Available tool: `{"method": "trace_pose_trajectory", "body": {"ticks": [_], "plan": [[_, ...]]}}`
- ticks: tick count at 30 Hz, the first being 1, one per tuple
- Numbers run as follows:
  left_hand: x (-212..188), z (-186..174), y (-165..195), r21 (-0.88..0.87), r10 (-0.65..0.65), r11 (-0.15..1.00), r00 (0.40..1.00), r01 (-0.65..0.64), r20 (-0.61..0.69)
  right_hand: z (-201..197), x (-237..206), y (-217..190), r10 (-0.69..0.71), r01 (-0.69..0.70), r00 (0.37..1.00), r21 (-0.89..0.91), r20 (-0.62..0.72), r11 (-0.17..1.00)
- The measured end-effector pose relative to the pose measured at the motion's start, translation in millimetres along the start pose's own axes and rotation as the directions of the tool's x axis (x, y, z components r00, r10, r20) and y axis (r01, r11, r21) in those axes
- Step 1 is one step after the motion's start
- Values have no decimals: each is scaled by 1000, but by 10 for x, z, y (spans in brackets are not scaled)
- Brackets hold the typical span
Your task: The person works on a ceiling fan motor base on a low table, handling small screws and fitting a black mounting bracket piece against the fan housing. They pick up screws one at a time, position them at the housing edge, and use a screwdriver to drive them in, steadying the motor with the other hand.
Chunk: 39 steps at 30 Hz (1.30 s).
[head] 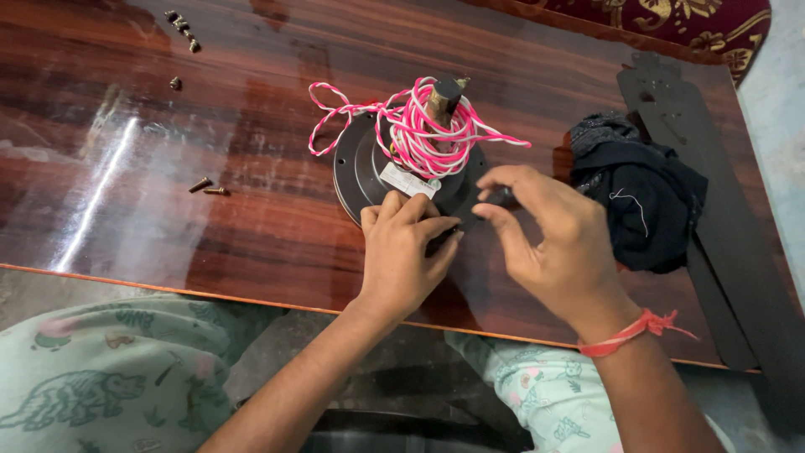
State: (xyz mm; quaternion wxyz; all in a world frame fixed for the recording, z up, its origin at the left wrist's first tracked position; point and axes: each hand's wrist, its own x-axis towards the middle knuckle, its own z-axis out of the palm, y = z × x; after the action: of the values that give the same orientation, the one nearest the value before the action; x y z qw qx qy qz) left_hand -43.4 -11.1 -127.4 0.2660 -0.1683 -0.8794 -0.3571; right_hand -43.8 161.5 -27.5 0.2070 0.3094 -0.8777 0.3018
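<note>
A dark round motor housing (362,172) lies on the glossy wooden table (251,218), with a pink-and-white twisted wire (419,126) coiled around its central shaft (446,94). My left hand (402,252) presses on the near rim of the housing, fingers curled over its edge. My right hand (545,235), a red thread tied at its wrist, pinches a small dark tool handle (501,198) against the housing's right rim. What lies under both hands is hidden.
Two loose screws (207,186) lie left of the housing, and several more (183,25) near the far left edge. A crumpled black cloth (646,201) sits right of my right hand. A dark flat fan blade (713,193) stretches along the table's right side.
</note>
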Motion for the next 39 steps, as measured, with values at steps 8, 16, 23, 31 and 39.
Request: {"method": "trace_pose_trajectory", "body": {"ticks": [8,16,23,31,39], "plan": [[7,7,4,-7,-1,1000,1000,1,-4,25,-19,-27,-67,64,998,125,16,990],[23,34,1,-6,-9,1000,1000,9,17,-28,22,10,55,-54,999,136,2,989],[5,37,-15,-34,-8,999,1000,9,20,-44,1,-15,-67,78,996,229,-58,970],[-18,4,-19,-48,18,999,999,-16,46,-63,15,5,-15,19,998,71,-57,997],[-11,-39,-41,-25,36,999,999,-36,31,-31,25,-9,10,-6,997,45,-73,999]]}}
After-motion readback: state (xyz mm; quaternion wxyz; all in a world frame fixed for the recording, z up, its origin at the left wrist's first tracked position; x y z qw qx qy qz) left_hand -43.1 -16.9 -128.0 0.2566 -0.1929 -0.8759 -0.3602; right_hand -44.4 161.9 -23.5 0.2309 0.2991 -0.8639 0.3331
